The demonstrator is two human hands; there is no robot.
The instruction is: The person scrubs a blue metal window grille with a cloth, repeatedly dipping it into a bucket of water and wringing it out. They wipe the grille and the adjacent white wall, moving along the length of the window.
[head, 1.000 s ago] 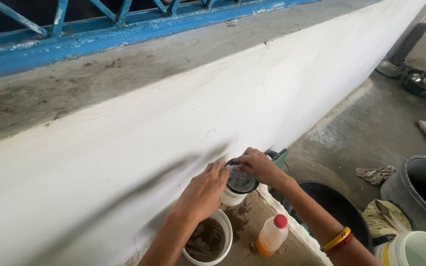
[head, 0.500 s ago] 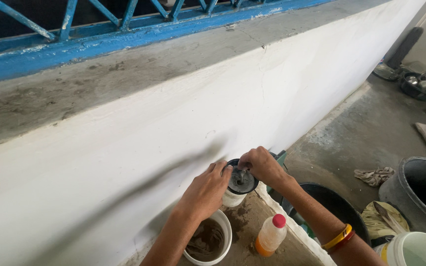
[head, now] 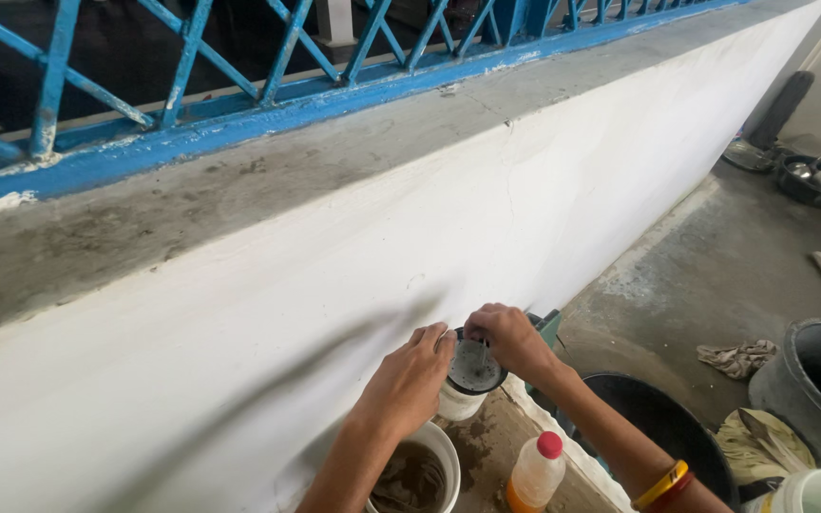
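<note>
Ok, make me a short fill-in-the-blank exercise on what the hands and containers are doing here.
1. Both hands grip a small white container with a ____ lid.
2. The plastic bottle of orange liquid has a ____ cap.
3. Below the left hand stands a white bucket of ____ liquid.
4. The right hand belongs to the arm wearing yellow and red ____.

Missing words: black; red; brown; bangles
</note>
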